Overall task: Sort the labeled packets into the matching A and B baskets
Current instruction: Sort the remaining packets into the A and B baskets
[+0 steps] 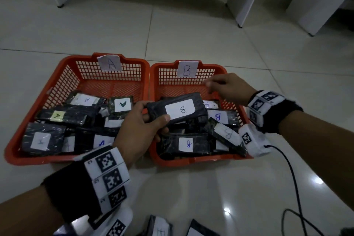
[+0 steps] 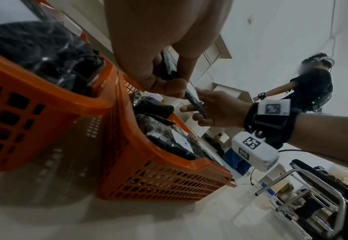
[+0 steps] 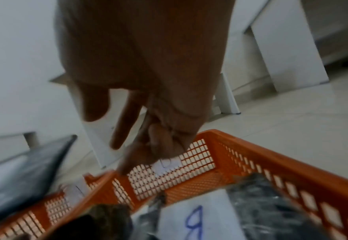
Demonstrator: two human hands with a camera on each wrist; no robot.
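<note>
Packet B (image 1: 179, 109) gripped by left hand (image 1: 140, 130) over B basket (image 1: 193, 161); right hand (image 1: 228, 88) loose, empty.

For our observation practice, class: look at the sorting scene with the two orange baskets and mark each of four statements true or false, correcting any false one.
1. The left hand holds a black wrapped packet with a white B label. True.
2. That packet is over the orange plastic basket tagged A. False: it is over the orange plastic basket tagged B.
3. The right hand grips a packet. False: it holds nothing.
4. Both baskets already contain packets. True.
</note>
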